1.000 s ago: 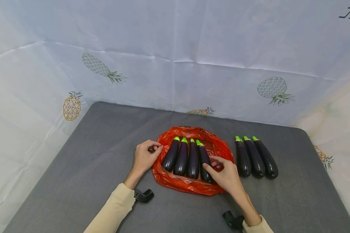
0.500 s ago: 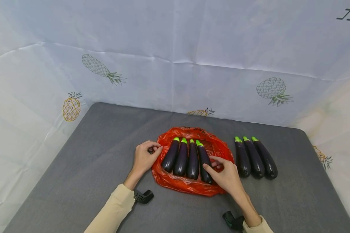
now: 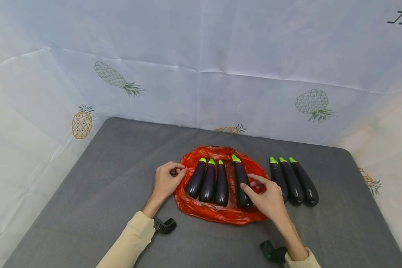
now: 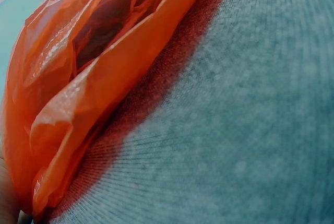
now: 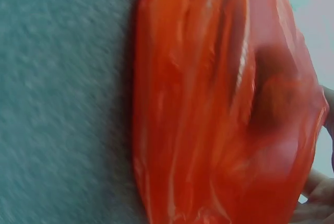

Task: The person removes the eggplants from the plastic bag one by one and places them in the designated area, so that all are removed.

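Right hand (image 3: 266, 195) grips a glossy, green-tipped purple eggplant (image 3: 241, 180).
Left hand (image 3: 167, 180) pinches a red plastic bag (image 3: 207, 213); three matching eggplants (image 3: 208, 184) lie between the hands.

Held eggplant (image 3: 240, 179) rightward, perhaps higher

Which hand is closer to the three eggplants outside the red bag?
Right. The right hand is close beside the three eggplants; the left hand is across the red bag from them.
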The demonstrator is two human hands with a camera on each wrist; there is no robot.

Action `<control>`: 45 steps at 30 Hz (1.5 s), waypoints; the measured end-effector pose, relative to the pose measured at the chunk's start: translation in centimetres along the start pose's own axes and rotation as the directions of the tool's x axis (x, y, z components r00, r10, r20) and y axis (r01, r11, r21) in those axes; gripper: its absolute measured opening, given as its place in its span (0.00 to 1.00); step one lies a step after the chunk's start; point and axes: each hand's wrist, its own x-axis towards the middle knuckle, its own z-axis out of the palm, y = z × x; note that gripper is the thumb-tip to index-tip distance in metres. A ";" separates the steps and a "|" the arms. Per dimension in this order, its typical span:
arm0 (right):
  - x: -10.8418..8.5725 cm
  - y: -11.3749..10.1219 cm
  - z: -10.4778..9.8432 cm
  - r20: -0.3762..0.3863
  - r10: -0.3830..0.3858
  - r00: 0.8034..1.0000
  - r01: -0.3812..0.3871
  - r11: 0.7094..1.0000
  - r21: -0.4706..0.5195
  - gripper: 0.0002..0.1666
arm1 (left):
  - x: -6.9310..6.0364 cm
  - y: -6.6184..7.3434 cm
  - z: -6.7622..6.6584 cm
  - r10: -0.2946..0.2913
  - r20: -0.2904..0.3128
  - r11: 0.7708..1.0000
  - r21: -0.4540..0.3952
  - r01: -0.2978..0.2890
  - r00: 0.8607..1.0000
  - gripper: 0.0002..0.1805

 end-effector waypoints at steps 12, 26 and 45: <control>0.3 0.1 -2.4 -0.088 0.005 0.996 -0.004 1.000 0.007 0.23 | 0.1 0.1 0.0 -0.013 0.012 1.000 -0.007 0.013 1.000 0.03; 0.6 1.4 -5.0 -0.191 0.046 0.981 -0.053 0.998 -0.035 0.25 | 0.2 0.1 0.0 -0.007 0.008 1.000 -0.007 0.007 1.000 0.03; 0.8 3.4 -7.8 -0.286 0.151 0.946 -0.170 0.985 -0.040 0.26 | 0.0 0.0 -0.1 -0.004 0.009 1.000 0.001 0.004 1.000 0.03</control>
